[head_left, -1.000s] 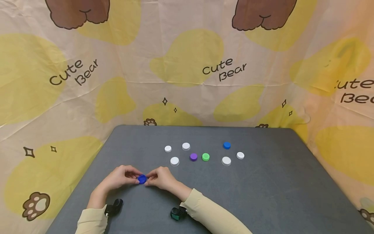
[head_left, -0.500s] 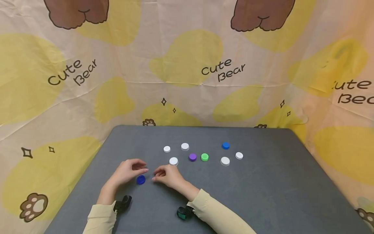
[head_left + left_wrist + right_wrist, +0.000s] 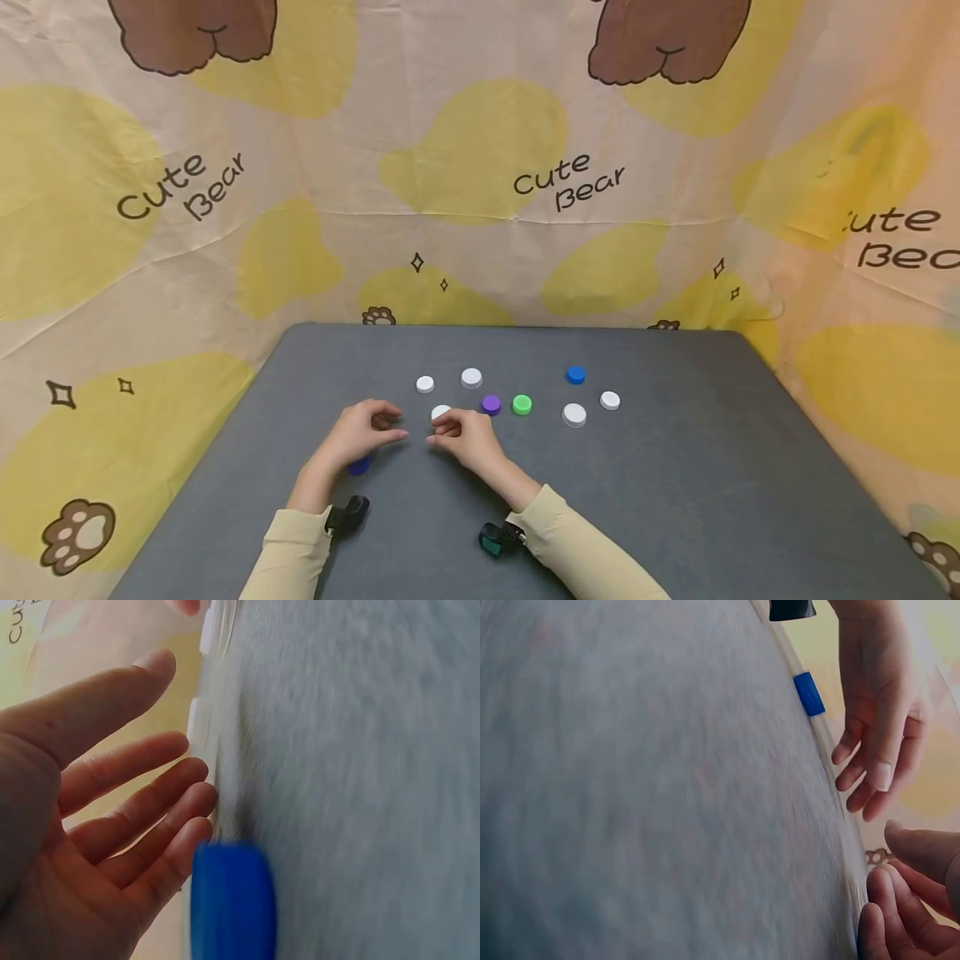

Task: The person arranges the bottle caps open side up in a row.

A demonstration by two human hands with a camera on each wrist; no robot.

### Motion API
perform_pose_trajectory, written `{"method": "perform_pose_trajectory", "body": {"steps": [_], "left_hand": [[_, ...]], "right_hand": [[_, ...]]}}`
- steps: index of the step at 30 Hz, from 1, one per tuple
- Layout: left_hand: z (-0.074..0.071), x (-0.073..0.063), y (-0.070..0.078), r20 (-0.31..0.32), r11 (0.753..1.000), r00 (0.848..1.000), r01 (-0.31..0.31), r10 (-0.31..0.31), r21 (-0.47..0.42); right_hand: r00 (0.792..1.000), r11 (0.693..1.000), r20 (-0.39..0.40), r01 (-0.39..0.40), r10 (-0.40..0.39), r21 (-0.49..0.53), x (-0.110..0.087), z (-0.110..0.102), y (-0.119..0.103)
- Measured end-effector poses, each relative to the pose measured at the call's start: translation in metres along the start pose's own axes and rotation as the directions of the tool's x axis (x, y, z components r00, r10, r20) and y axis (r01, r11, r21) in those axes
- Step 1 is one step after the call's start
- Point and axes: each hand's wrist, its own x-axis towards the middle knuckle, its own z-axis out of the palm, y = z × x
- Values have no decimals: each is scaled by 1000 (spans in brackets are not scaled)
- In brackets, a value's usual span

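We see both hands empty above the grey felt-topped table (image 3: 675,467). Left hand (image 3: 358,433) hovers with relaxed, loosely spread fingers, gripping nothing; the dark blue round plastic bottle cap (image 3: 358,466) lies flat on the table just under its palm, part hidden. Right hand (image 3: 467,437) has loosely curled fingers, holding nothing, fingertips right beside a white round plastic cap (image 3: 440,412). Purple cap (image 3: 491,404) and green cap (image 3: 522,405) sit just beyond.

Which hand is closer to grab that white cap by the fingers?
Probably the right hand. Its fingertips sit right beside the white cap, while the left hand hovers over the dark blue cap, farther off.
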Motion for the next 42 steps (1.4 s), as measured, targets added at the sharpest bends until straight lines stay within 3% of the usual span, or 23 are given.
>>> {"method": "perform_pose_trajectory", "body": {"steps": [8,15,23,31,42], "left_hand": [[16,15,11,9,1000,1000,-18,18,-20],[28,28,17,10,999,999,-33,34,-38],[39,35,23,-25,988,991,-130,128,-81],[44,39,26,16,995,997,-69,70,-76],[49,41,23,-12,996,998,-68,68,-51]], "right_hand": [[997,1000,-74,1,-3,-28,0,-15,6],[996,996,-80,-34,27,-85,3,-20,11],[997,991,-71,-44,35,-129,8,-19,16],[997,983,-75,-47,34,-177,13,-15,18],[996,974,-70,-63,49,-218,18,-13,16]]}}
